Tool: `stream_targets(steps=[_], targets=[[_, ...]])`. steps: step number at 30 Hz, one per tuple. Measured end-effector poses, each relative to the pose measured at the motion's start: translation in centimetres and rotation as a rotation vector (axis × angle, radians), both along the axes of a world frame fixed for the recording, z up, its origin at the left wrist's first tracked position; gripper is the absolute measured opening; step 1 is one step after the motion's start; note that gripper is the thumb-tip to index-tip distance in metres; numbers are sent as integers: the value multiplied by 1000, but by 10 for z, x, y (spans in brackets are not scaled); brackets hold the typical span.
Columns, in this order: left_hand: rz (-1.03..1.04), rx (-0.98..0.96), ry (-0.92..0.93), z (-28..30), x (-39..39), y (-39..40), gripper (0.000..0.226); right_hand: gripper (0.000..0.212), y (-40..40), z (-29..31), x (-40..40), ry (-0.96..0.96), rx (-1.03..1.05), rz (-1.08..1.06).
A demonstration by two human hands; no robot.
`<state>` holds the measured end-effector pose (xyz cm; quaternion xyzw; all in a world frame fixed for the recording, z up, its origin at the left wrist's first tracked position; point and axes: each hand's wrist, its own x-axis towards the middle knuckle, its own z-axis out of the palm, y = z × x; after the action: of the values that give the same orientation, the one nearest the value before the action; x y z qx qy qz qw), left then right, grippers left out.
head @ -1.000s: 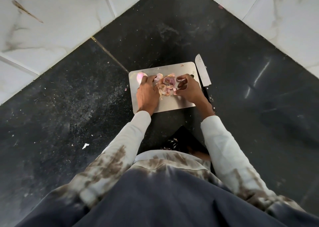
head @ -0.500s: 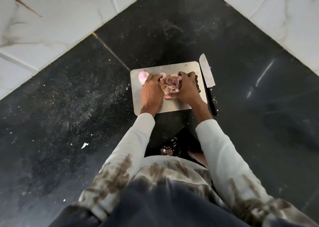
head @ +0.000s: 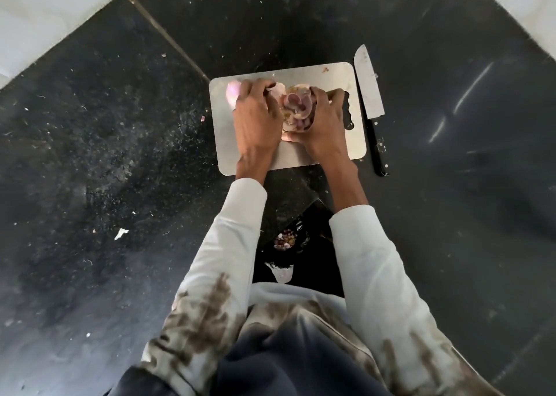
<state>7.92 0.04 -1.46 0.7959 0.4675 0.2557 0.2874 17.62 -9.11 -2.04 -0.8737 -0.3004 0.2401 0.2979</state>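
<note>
A steel cutting board (head: 340, 76) lies on the black counter (head: 120, 155). On it a heap of pink onion peels and slices (head: 298, 109) is cupped between both hands. My left hand (head: 255, 118) curls round the heap's left side. My right hand (head: 323, 121) curls round its right side. A peeled pink onion piece (head: 233, 91) lies at the board's left, partly hidden behind my left fingers.
A knife (head: 368, 94) with a black handle lies just right of the board, blade pointing away. Below the counter edge a dark bin (head: 284, 240) holds onion scraps. White tiled walls (head: 45, 19) close the corner. Crumbs litter the counter on the left.
Both hands have drawn together and gathered the scattered onion peels into a tight heap between them. The camera has moved closer to the board.
</note>
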Motion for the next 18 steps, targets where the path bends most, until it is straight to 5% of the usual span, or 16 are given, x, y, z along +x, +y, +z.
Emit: stream_targets(steps=[5, 11, 18], targets=[[-84, -46, 125, -3, 9, -5, 42, 110, 6, -5, -1, -40, -9, 36], [-73, -106, 187, -13, 16, -29, 40, 48, 3, -7, 0, -128, 4, 108], [48, -296, 10, -11, 31, -44, 26, 36, -7, -10, 0, -72, 178, 120]])
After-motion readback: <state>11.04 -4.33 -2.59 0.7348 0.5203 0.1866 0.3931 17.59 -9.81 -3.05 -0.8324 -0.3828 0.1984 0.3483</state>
